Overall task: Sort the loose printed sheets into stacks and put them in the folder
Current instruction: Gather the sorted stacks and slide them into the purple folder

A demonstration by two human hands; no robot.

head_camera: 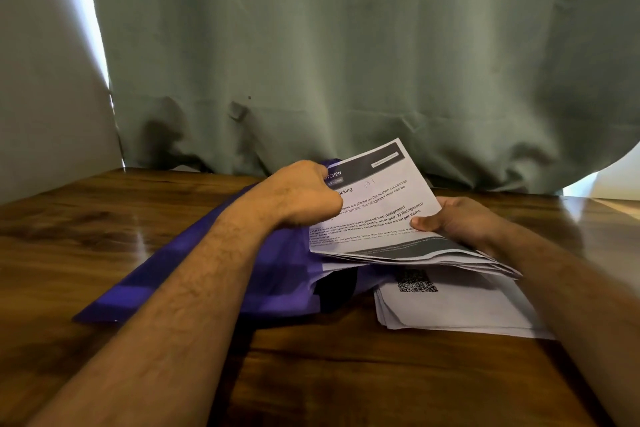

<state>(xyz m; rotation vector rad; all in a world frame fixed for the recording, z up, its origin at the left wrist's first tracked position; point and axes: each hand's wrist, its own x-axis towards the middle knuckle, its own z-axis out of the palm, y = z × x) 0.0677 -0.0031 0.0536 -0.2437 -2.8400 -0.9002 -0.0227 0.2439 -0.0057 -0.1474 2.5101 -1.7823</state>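
The filing step looks to be in hand: the right hand (450,218) pinches a stack of sheets (374,208), thumb on top, tilted up above the table (104,225). The left hand (308,194), fingers curled, grips the far edge of the purple folder (207,267), seemingly holding it open. Next the stack must slide into that mouth without its fanned lower edges catching. A second pile (457,308) (top sheet bears a QR code) lies near the table's right edge, just beside the folder and partly under the held stack. A grey-green curtain (346,45) hangs along the back edge.
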